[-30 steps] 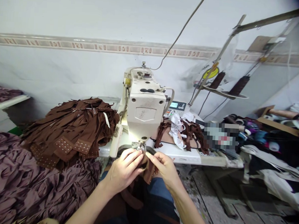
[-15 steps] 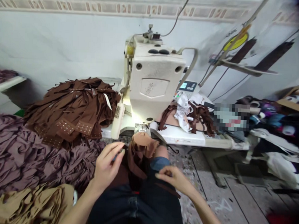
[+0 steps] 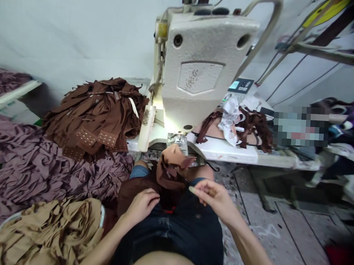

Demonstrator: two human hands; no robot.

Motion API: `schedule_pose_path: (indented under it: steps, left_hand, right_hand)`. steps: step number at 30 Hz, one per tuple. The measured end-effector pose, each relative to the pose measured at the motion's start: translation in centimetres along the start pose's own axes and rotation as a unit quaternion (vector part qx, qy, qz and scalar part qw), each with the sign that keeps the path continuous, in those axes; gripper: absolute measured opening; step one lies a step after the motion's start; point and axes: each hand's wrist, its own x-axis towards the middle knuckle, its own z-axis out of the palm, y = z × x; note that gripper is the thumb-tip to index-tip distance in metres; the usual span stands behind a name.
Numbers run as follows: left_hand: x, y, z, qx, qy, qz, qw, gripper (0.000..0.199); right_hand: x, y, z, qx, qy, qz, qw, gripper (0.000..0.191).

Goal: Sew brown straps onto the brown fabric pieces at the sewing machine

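A white sewing machine (image 3: 198, 66) stands at the centre, its lamp lit above the needle plate. Brown fabric (image 3: 172, 170) hangs from the front of the machine bed down onto the lap. My left hand (image 3: 145, 204) rests low over the lap, left of that fabric, fingers curled together; what they hold, if anything, is hidden. To the right of the fabric is my right hand (image 3: 208, 191), thumb and fingertips pinched near the dark shorts. Anything between those fingertips is too small to make out.
A heap of brown pieces with metal dots (image 3: 97, 120) lies left of the machine. Mauve fabric (image 3: 58, 181) and a tub of tan fabric (image 3: 53, 236) fill the lower left. White and brown scraps (image 3: 233, 123) lie on the table (image 3: 232, 154) at right.
My left hand has moved down and right to the lap, its fingers now curled. My right hand has shifted slightly up. The view has moved closer to the machine.
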Motion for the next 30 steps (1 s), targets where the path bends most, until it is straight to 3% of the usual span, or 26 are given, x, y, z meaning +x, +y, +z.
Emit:
schedule_pose_path:
  steps: [3, 7, 9, 13, 16, 19, 24, 27, 30]
  left_hand:
    - [1.5, -0.5, 0.2, 0.009, 0.002, -0.012, 1.000, 0.025]
    - [3.0, -1.0, 0.2, 0.041, 0.008, -0.018, 0.999, 0.028]
    - [3.2, -1.6, -0.1, 0.067, 0.013, -0.027, 0.997, 0.028]
    - [4.2, -4.0, -1.5, 0.132, 0.038, -0.065, 0.988, 0.030]
    - [6.0, -5.9, -1.6, 0.169, 0.020, -0.080, 0.982, 0.028]
    - [8.1, -6.9, -0.1, 0.172, -0.032, -0.068, 0.982, 0.036]
    - [9.5, -5.9, 1.7, 0.120, -0.058, -0.035, 0.990, 0.030]
    - [8.7, -4.3, 0.5, 0.060, -0.024, -0.013, 0.998, 0.018]
    - [7.2, -2.0, -1.9, -0.001, 0.046, -0.006, 0.999, 0.016]
  right_hand:
    - [2.8, -1.6, 0.2, 0.032, 0.005, -0.015, 0.999, 0.044]
    - [5.1, 2.2, 1.1, -0.116, -0.038, -0.003, 0.992, 0.028]
    - [4.8, 4.7, 1.9, -0.178, -0.060, 0.009, 0.982, 0.012]
    - [2.9, 7.6, 4.2, -0.198, -0.059, -0.003, 0.978, 0.003]
    - [2.4, 8.7, 6.1, -0.173, -0.060, -0.011, 0.983, 0.009]
    - [3.0, 9.9, 7.5, -0.129, -0.074, 0.002, 0.989, 0.019]
    - [4.0, 11.5, 7.2, -0.069, -0.069, 0.027, 0.995, 0.034]
    - [5.0, 11.7, 6.2, -0.052, -0.032, 0.030, 0.998, 0.042]
    - [6.4, 11.1, 6.2, -0.049, 0.024, 0.010, 0.998, 0.053]
